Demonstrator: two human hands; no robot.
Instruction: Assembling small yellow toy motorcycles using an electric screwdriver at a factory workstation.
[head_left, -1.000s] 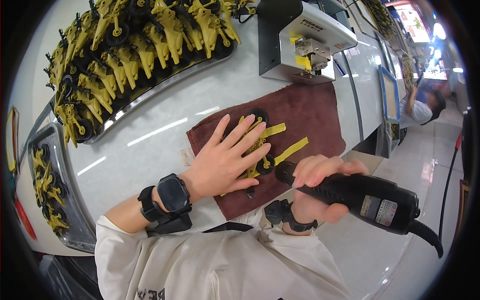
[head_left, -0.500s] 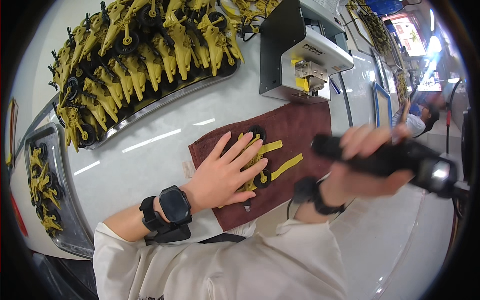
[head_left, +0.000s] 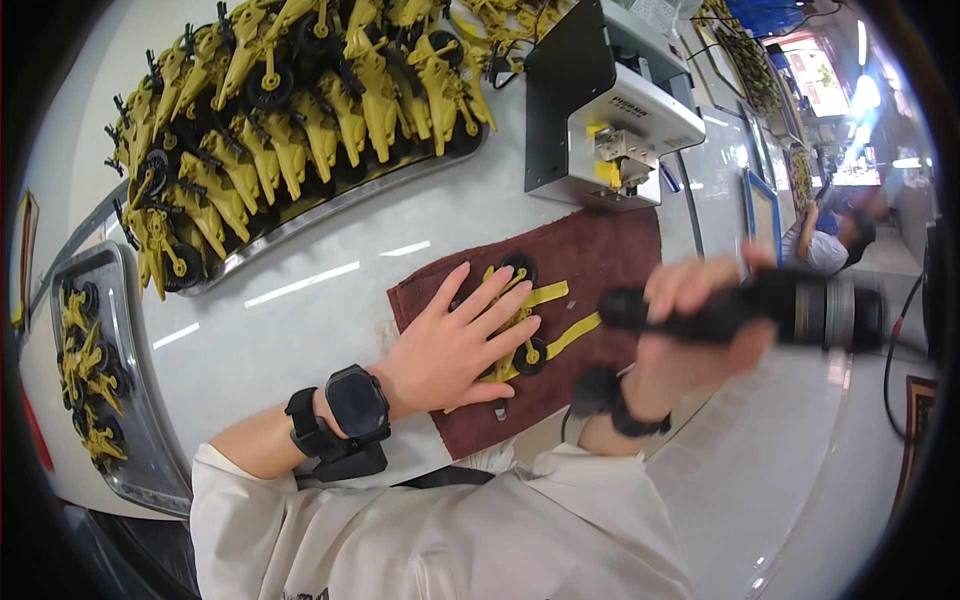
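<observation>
My left hand (head_left: pixel 448 345) lies flat with fingers spread over a yellow and black toy motorcycle (head_left: pixel 536 353), pressing it onto a dark red cloth (head_left: pixel 610 245). Most of the toy is hidden beneath that palm; its black wheels show beyond the fingers. My right hand (head_left: pixel 690 345) is wrapped round a black electric screwdriver (head_left: pixel 795 305), raised over the cloth's right edge and roughly level. Motion blurs this tool, and its tip cannot be made out. Two strips of yellow tape (head_left: pixel 576 334) stick out between the toy and the screwdriver.
A metal tray (head_left: pixel 330 190) packed with yellow toy motorcycles stands at the far left. Another metal tray (head_left: pixel 150 400) with several more is at the left edge. Behind the cloth sits a grey and black box-shaped machine (head_left: pixel 640 110). One person (head_left: pixel 830 240) is at the far right.
My right hand has brought the screwdriver leftward, nearer the toy, and levelled it. My left hand stays spread on the toy.
</observation>
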